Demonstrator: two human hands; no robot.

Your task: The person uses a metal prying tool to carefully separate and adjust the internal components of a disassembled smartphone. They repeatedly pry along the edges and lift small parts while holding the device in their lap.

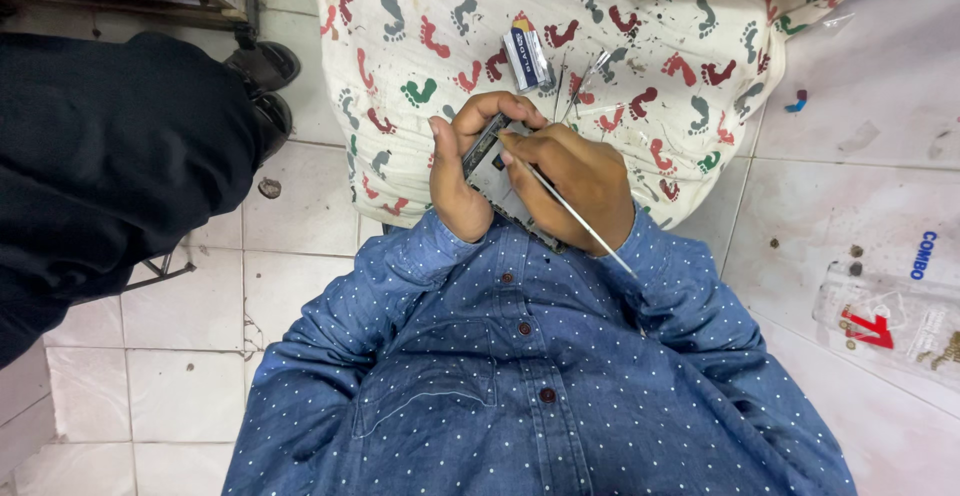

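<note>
I am seeing the left hand [462,171] wrapping around a small dark opened device [492,168], its grip closed on it: the thumb is lying along the near edge and the fingers are curling over the far end. The device is sitting tilted between both hands, just above the chest and in front of the patterned cloth. The right hand [580,178] is pressing in from the other side, its grip pinched shut on a thin metal tool [572,213], a long slender rod whose tip is meeting the face of the device near the fingertips and whose free end is slanting down past the wrist over the sleeve. Both hands are touching the device or each other; I cannot tell what the inside of the device looks like.

Just beyond the knuckles, a small blue and white packet [526,56] is lying on a white cloth with coloured footprints [640,46], and a few thin metal picks [578,91] are resting beside it. The cloth is spreading over a white tiled floor [300,216]. The blue dotted shirt [530,376] is filling the lower view. To one side, another person in dark clothes [110,166] is standing near. On the other side, a clear plastic package [890,321] is lying on a white surface.
</note>
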